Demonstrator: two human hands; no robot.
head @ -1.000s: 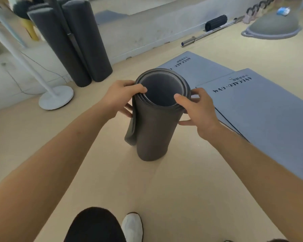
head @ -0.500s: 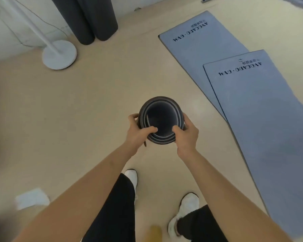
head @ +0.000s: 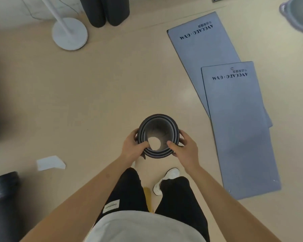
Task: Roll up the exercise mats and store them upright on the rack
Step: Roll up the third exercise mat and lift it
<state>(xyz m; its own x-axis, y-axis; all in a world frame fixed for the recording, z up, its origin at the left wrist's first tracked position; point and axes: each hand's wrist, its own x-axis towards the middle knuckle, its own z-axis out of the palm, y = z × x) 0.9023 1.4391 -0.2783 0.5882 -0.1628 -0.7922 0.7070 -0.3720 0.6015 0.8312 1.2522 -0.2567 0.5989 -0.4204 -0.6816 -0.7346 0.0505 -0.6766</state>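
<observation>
Head view looks straight down the bore of the rolled mat [head: 158, 127], a dark, loosely wound tube with several concentric layers showing at its rim. It is upright in front of the person's legs. A pale oval of floor [head: 103, 88] shows through its lower end. The left hand [head: 132, 147] and right hand [head: 184, 148] grip opposite sides of the rim, thumbs hooked inside and fingers curled round the outside.

Smooth beige floor lies open to the left and ahead of the tube. To the right, well apart from it, two flat blue-grey mats overlap: the near mat [head: 238, 128] lies over a long edge of the far mat [head: 203, 46], both printed with dark lettering. At the top edge, two dark upright rolls [head: 106, 9] stand just beside a white round stand base [head: 69, 33]. A white paper scrap [head: 50, 162] lies on the floor at lower left.
</observation>
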